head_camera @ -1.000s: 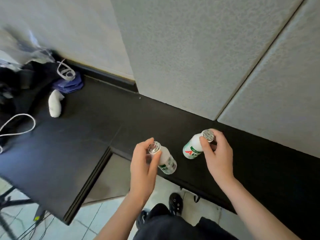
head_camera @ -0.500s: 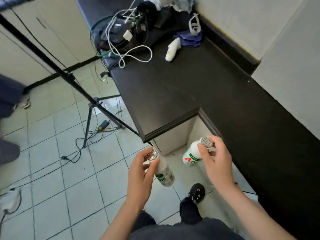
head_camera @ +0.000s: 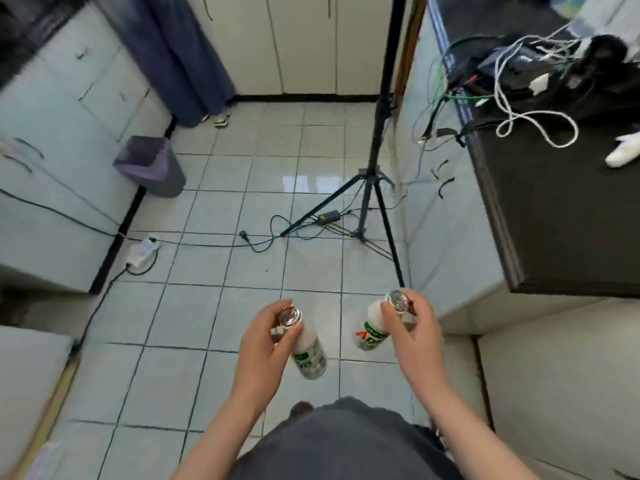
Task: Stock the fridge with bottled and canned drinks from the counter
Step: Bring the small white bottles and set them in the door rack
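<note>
Neither label can be read: the left bottle [head_camera: 309,353] shows only smeared green print, the right bottle [head_camera: 371,332] a red letter over green (both are small, white and foil-capped). The black counter [head_camera: 554,216] is cut off by the right edge, and the tangle of cables [head_camera: 519,84] at its far end hides whatever sits beneath. Both forearms run out at the bottom edge, where a dark garment covers the middle.

The left hand [head_camera: 265,339] pinches the left bottle at its neck, fingers curled just under the cap, so the bottle hangs tilted with its base toward the person. The right hand [head_camera: 414,329] grips the right bottle at the cap, fingers wrapped round the top, base angled down and to the left. Both bottles hang in the air above the tiled floor [head_camera: 221,306], near each other but apart and off the counter. A tripod [head_camera: 372,174] stands on the floor beyond them, and a grey bin [head_camera: 152,166] sits by the left cabinets
</note>
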Demonstrator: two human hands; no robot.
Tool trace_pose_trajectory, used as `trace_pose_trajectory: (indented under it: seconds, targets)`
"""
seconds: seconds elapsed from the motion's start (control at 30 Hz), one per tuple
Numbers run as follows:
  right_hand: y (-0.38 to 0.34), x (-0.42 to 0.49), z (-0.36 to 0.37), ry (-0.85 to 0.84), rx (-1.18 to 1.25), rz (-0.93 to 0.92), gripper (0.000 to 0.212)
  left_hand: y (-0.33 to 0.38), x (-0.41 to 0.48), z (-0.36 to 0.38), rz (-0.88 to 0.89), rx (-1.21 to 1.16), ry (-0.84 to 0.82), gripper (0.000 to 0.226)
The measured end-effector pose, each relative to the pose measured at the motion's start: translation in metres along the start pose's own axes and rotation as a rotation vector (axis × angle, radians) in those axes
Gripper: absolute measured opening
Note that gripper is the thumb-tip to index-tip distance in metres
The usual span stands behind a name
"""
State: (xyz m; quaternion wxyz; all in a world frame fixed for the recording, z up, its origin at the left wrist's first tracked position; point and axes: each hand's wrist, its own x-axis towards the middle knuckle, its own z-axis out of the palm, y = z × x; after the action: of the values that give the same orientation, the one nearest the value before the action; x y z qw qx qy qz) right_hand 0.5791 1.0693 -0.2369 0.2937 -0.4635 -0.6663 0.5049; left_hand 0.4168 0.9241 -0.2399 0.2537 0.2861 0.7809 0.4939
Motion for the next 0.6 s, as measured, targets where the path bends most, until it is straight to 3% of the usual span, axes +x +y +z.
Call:
trace_pose_trajectory:
  seconds: [0.27, 0.6]
  targets:
    - [-0.076, -0.001, 0.148, -0.316, -0.007, -0.123, 0.018, -0.051, 0.005, -0.152, -0.092, 0.025, 0.319, 0.037]
    - [-0.110, 0.022, 0.321, -0.687, -0.112, -0.210, 0.016, -0.120, 0.005, -0.237, -0.342, -0.102, 0.632, 0.036]
